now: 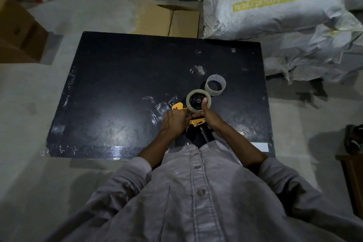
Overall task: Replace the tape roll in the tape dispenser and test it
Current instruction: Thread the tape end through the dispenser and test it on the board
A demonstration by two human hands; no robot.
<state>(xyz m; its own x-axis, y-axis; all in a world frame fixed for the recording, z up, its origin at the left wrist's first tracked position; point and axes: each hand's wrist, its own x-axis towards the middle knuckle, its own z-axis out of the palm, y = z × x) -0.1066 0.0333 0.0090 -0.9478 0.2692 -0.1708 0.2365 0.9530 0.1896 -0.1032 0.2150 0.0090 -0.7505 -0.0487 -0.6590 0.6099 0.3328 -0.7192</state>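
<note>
A yellow tape dispenser (197, 122) with a black handle is held over the black tabletop (117, 84). A clear tape roll (198, 100) sits on its black hub. My right hand (208, 114) grips the dispenser, thumb pressed on the roll's face. My left hand (174, 121) is closed around the dispenser's front end near the yellow plate; what its fingers pinch is hidden. An empty translucent tape core (215, 85) stands on the table just beyond the roll.
Crumpled bits of clear tape (163, 106) stick to the table by my left hand. White sacks (275, 2) are piled at the back right. Cardboard boxes sit behind the table (176, 21) and at the left (17, 31).
</note>
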